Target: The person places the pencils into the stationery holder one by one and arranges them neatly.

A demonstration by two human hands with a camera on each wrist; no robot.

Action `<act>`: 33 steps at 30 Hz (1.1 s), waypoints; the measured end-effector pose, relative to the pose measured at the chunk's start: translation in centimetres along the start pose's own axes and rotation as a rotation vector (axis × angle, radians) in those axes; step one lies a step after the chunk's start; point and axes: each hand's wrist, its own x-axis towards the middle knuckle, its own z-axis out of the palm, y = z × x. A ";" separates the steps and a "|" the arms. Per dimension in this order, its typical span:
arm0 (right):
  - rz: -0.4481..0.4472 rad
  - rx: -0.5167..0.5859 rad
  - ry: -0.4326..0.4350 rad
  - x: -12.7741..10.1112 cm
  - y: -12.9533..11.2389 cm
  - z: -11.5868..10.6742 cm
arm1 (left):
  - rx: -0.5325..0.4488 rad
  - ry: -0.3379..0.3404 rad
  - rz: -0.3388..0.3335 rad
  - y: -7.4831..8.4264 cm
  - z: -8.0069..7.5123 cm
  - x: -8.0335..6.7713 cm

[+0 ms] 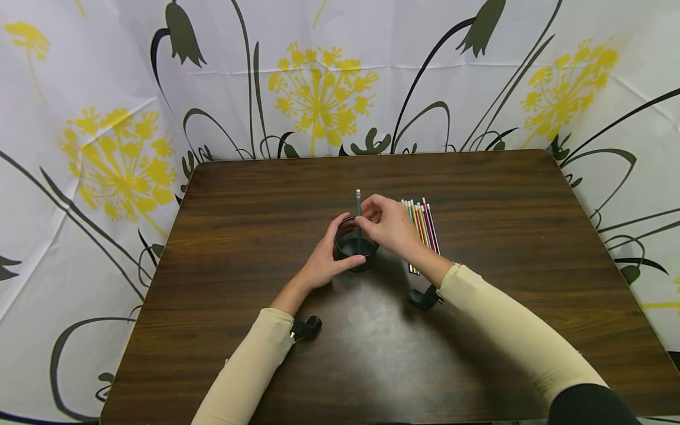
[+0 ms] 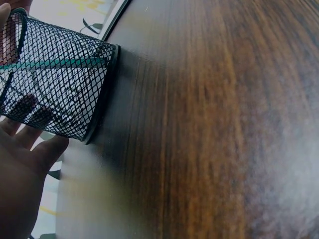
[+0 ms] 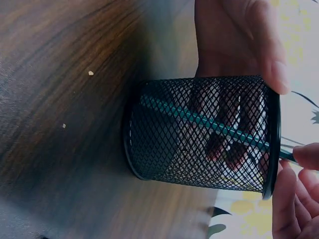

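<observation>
Light, stiff teal pencil [image 1: 358,215] standing in the black mesh cup [image 1: 355,245] at mid-desk [image 1: 265,206], pinched near the top by the right hand [image 1: 390,227], best place for grip; left hand [image 1: 324,262] curled around the cup.

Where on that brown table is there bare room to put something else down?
The table is bare across its whole left side, along the far edge, and on the right beyond the loose pencils. The middle is crowded: the left hand holds the mesh cup, and the right hand pinches a green pencil standing in it.
</observation>
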 end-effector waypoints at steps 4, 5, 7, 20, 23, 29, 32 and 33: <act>0.060 -0.035 0.012 0.6 -0.1 0.3 | 0.004 0.004 0.000 0.0 0.0 -0.1; 0.069 -0.046 0.016 0.7 -0.2 0.3 | 0.006 0.004 0.000 0.1 0.0 -0.1; 0.088 -0.070 0.020 1.0 -0.3 0.3 | 0.006 0.006 0.001 0.0 0.0 0.0; 0.101 -0.058 0.026 1.3 0.0 0.1 | 0.001 0.001 -0.022 0.0 0.0 0.0; 0.110 -0.028 0.037 1.4 0.5 -0.9 | 0.001 0.007 -0.025 -0.1 0.0 0.0; 0.186 -0.031 0.090 1.6 3.7 -4.4 | 0.038 0.024 -0.041 0.2 0.1 -0.1; 0.253 -0.070 0.132 1.4 6.2 -6.3 | 0.056 0.022 -0.054 0.4 0.1 -0.1; 0.281 -0.082 0.137 1.2 7.1 -6.8 | 0.056 0.023 -0.054 0.4 0.0 -0.1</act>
